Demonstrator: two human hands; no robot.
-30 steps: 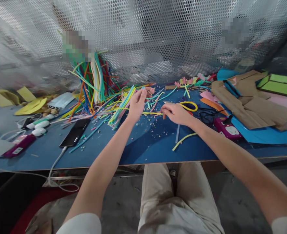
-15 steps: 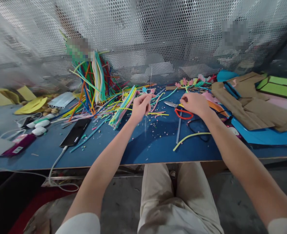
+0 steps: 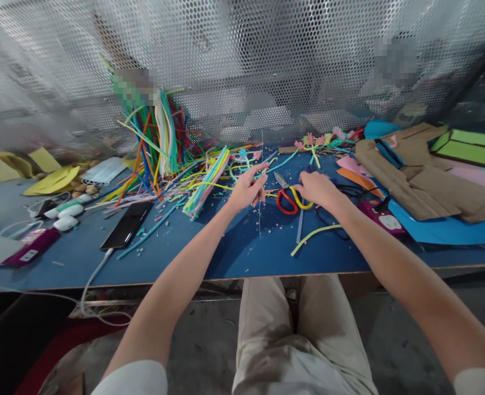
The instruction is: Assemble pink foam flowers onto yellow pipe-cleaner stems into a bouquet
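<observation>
My left hand (image 3: 248, 189) is over the middle of the blue table, index finger extended and the other fingers curled around a thin upright wire (image 3: 260, 222). Just to its right lie scissors (image 3: 287, 201) with one red and one yellow handle, their blades pointing up and left. My right hand (image 3: 313, 187) has its fingertips pinched at the yellow handle. Left of my left hand rests a bundle of pastel fuzzy stems (image 3: 207, 184). Behind both hands are small twisted stem pieces (image 3: 242, 155) and pink flower-like shapes (image 3: 309, 139).
A phone (image 3: 127, 226) with a white cable lies at left, below a tall bunch of coloured stems (image 3: 166, 134). Brown paper (image 3: 415, 175), blue sheets (image 3: 432, 227) and a purple box (image 3: 382, 218) are at right. A pale yellow stem (image 3: 314, 236) lies near the front edge.
My left hand has moved slightly right and down with the wire. My right hand has shifted left and down, and the scissors have moved left and turned, showing more of the yellow handle.
</observation>
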